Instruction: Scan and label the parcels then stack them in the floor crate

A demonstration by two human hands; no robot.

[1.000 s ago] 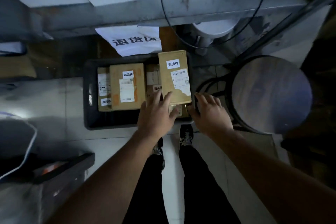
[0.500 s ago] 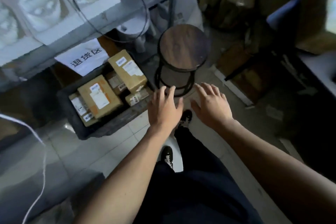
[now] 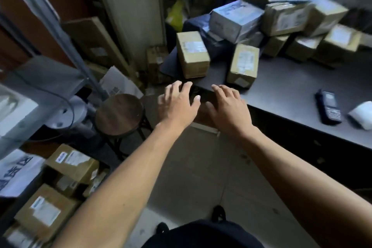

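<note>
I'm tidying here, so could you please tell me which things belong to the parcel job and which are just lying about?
Job: parcels on the table, scanner, label roll, crate parcels, both hands.
Lying about: stool, paper sign.

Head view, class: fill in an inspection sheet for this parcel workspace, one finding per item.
Surface: grey counter, bare near its front edge.
Job's things: parcels piled on the counter; labelled boxes in the floor crate; handheld scanner.
Clutter: white label roll.
Grippers: left hand and right hand open, holding nothing.
Cables: black cable by the shelf.
Surroundings: round stool, tiled floor.
</note>
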